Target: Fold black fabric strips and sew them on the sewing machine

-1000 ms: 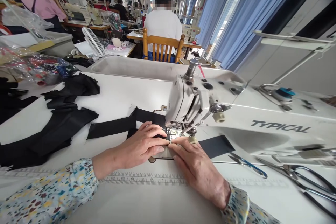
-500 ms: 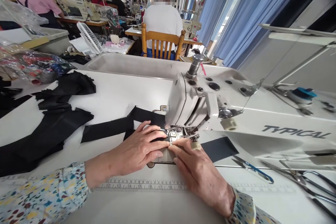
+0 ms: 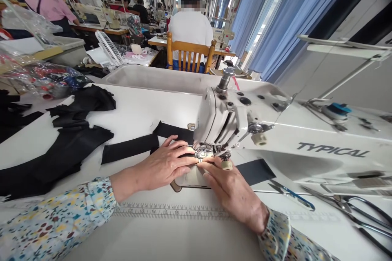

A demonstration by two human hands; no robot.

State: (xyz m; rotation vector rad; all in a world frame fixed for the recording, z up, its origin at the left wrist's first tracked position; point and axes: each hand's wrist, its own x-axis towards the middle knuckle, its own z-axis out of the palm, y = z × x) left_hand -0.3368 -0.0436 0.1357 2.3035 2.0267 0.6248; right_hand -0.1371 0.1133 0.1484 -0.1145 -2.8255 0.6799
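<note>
Printed ruler (image 3: 171, 212) along near edge of white surface (image 3: 137, 110). Left hand (image 3: 162, 167) flat, fingers (image 3: 183, 159) extended and pressing black fabric strip (image 3: 131, 149) just left of presser foot (image 3: 202, 155); right hand (image 3: 229, 189) flat, fingers meeting the left beside the needle. Sewing machine (image 3: 275, 138) right; scissors (image 3: 346, 204) near right. Black fabric pile (image 3: 76, 130) far left. Seated person (image 3: 190, 28) beyond.
</note>
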